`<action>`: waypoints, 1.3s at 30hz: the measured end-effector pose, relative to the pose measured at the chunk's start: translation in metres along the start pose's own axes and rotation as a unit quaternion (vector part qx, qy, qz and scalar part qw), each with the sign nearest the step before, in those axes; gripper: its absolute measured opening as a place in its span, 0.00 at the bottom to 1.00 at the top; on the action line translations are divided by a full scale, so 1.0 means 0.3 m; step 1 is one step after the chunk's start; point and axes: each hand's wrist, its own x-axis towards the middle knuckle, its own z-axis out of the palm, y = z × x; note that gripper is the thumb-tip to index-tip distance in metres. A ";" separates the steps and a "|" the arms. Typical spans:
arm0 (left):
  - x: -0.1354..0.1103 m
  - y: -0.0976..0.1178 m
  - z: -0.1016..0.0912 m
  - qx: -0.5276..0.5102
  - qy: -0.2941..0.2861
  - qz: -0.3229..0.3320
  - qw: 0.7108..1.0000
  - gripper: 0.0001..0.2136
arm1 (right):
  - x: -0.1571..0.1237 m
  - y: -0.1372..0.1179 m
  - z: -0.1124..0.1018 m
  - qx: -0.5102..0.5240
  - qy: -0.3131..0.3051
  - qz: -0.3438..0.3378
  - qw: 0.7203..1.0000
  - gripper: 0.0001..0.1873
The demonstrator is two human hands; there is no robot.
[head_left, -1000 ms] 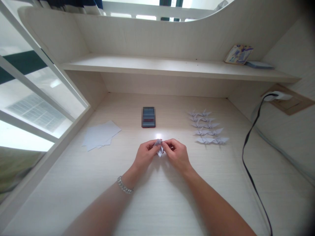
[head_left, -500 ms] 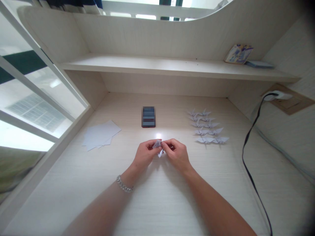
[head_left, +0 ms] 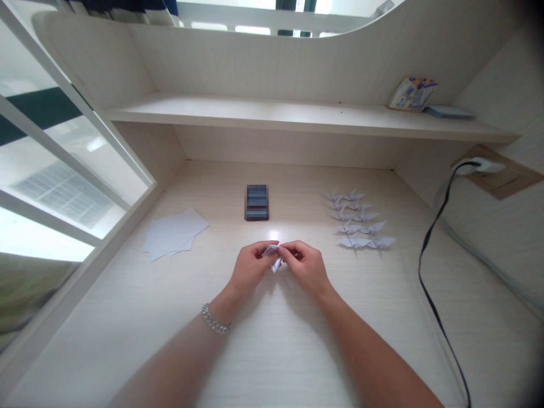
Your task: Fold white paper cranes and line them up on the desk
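Between my two hands is a small piece of folded white paper, partly covered by the fingers. My left hand pinches its left side between thumb and fingers, and a chain bracelet circles that wrist. On the right side, my right hand grips the paper with thumb and forefinger. Several folded paper cranes stand in paired rows to the right of my hands. Loose white paper sheets lie overlapping on the left.
A phone lies on the desk beyond my hands. On the right, a black cable runs from a wall socket down the desk. The shelf above holds a small colourful box and a flat bluish item.
The folded paper has shifted slightly between my fingers, and its upper flap looks flatter. Both hands stay in nearly the same place.
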 end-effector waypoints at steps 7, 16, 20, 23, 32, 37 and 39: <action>-0.001 0.014 0.001 0.055 0.021 0.020 0.998 0.17 | 0.006 0.017 -0.005 0.035 -0.022 0.031 0.999 0.09; 0.001 -0.003 -0.006 0.099 0.012 0.027 0.995 0.16 | 0.025 0.039 -0.012 0.116 -0.066 0.109 0.985 0.10; -0.001 -0.001 -0.003 0.109 0.034 0.043 0.993 0.15 | 0.031 0.056 -0.007 0.181 -0.057 0.138 0.972 0.13; -0.001 0.000 -0.002 0.123 0.045 0.055 0.990 0.15 | 0.030 0.060 -0.003 0.213 -0.053 0.150 0.964 0.14; -0.002 0.001 -0.006 0.169 0.065 0.078 0.980 0.14 | 0.027 0.053 0.008 0.229 -0.044 0.173 0.957 0.15; -0.003 0.003 -0.004 0.160 0.061 0.091 0.981 0.14 | 0.025 0.053 0.014 0.199 -0.016 0.155 0.968 0.13; -0.003 0.002 -0.003 0.151 0.057 0.091 0.983 0.14 | 0.025 0.050 0.014 0.193 -0.008 0.159 0.968 0.13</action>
